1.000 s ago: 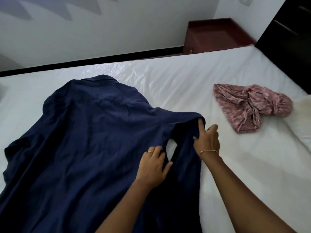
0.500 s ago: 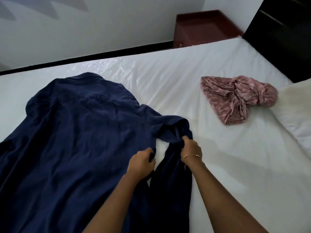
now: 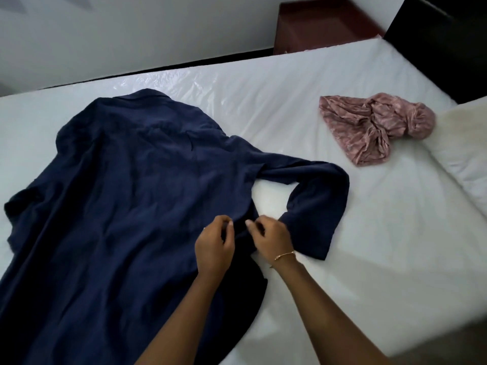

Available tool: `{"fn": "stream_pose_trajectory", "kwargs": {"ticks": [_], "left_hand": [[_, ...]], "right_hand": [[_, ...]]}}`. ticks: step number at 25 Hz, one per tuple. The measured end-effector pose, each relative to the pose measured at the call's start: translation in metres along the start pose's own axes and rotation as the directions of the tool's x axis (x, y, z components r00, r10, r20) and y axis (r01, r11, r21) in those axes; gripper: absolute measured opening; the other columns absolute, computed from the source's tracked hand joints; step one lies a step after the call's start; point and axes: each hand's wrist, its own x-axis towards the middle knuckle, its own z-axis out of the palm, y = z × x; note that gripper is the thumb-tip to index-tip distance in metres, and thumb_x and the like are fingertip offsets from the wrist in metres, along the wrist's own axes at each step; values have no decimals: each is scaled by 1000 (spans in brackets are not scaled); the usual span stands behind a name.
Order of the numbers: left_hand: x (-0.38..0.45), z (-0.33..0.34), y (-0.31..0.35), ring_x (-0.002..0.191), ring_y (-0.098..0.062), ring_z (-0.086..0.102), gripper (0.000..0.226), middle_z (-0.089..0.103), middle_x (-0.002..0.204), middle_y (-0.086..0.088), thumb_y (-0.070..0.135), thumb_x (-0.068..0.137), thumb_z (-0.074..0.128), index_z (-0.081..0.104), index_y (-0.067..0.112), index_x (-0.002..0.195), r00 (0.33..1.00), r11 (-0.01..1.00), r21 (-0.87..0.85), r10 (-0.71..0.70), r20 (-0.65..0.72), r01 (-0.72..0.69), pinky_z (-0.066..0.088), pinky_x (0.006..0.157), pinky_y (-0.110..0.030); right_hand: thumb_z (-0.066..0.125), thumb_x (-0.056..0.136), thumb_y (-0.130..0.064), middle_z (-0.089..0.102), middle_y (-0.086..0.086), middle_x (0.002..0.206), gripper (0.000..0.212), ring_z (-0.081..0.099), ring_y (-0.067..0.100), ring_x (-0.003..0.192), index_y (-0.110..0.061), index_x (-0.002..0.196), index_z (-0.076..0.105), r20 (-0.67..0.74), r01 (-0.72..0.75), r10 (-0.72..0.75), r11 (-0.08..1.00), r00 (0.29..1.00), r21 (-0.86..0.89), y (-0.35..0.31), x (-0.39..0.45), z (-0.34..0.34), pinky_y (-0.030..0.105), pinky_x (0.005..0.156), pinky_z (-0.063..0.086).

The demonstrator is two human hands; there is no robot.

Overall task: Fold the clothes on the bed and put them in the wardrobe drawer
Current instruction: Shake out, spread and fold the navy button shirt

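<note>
A dark blue shirt (image 3: 126, 206) lies spread on the white bed (image 3: 382, 233), collar at the far side, its right sleeve (image 3: 319, 204) bent back toward the near edge. Both hands meet at the shirt's right edge: the left hand (image 3: 214, 247) and right hand (image 3: 271, 238) have fingers curled, pinching the cloth. A crumpled pink garment (image 3: 374, 127) sits well apart, far right, beside a pillow (image 3: 463, 143).

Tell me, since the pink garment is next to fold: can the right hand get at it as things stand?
Probably yes: only bare white bed lies between the right hand and the pink garment, though that hand seems busy at the navy garment.
</note>
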Motion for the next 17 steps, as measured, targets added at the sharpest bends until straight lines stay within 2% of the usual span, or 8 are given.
{"fn": "stream_pose_trajectory", "kwargs": {"ticks": [1, 3, 6, 9, 11, 14, 17], "left_hand": [[-6, -10, -10, 65, -21, 58, 13, 65, 74, -1, 17, 91, 56, 64, 7, 89, 1000, 999, 38, 28, -4, -27, 38, 58, -27], [-19, -28, -31, 69, -20, 54, 28, 62, 77, -3, 27, 91, 46, 64, 7, 86, 994, 986, 127, 112, -13, -109, 38, 57, -27], [-35, -56, -58, 77, -23, 49, 24, 58, 80, -5, 25, 91, 49, 63, 6, 84, 992, 976, 186, 120, -33, -112, 44, 59, -33], [-55, -87, -81, 82, -25, 51, 13, 60, 84, -6, 17, 89, 58, 64, 6, 84, 995, 973, 210, 99, -21, -93, 48, 63, -38], [-72, -112, -95, 82, -28, 54, 14, 62, 84, -8, 18, 88, 59, 65, 6, 84, 994, 963, 254, 100, -31, -89, 43, 66, -38], [-97, -162, -125, 95, -37, 55, 12, 63, 96, -13, 15, 85, 65, 66, 5, 92, 992, 937, 343, -26, -126, 68, 39, 76, -45], [-113, -208, -167, 117, -44, 42, 33, 54, 122, -22, 17, 86, 63, 60, 0, 114, 944, 861, 402, -233, -232, 311, 32, 95, -56]], "right_hand": [[59, 85, -48, 61, 10, 78, 41, 58, 28, 76, -8, 77, 57, 114, -108, 106, 994, 988, 11, -8, -14, 9, 32, 68, 43], [67, 78, -51, 58, 6, 97, 45, 57, 23, 88, -10, 93, 57, 198, -255, 260, 966, 945, -51, -10, -35, 23, 29, 78, 43], [65, 85, -30, 54, 12, 119, 42, 54, 29, 109, -4, 115, 53, 157, -345, 370, 924, 916, -165, -9, -61, 26, 30, 89, 41], [50, 94, -17, 57, 19, 123, 30, 53, 34, 114, 0, 118, 55, 69, -481, 503, 851, 861, -210, -8, -86, 19, 31, 89, 42], [46, 94, -16, 57, 21, 123, 30, 54, 36, 113, 2, 118, 55, 41, -564, 581, 803, 813, -193, -1, -105, 11, 33, 87, 43], [41, 95, -12, 56, 26, 123, 31, 54, 40, 111, 5, 119, 52, -61, -685, 684, 716, 727, -131, 12, -140, 1, 37, 89, 44], [39, 98, -17, 55, 26, 120, 32, 53, 40, 106, 6, 119, 50, -167, -710, 702, 704, 692, 19, 5, -171, 8, 40, 86, 43]]}}
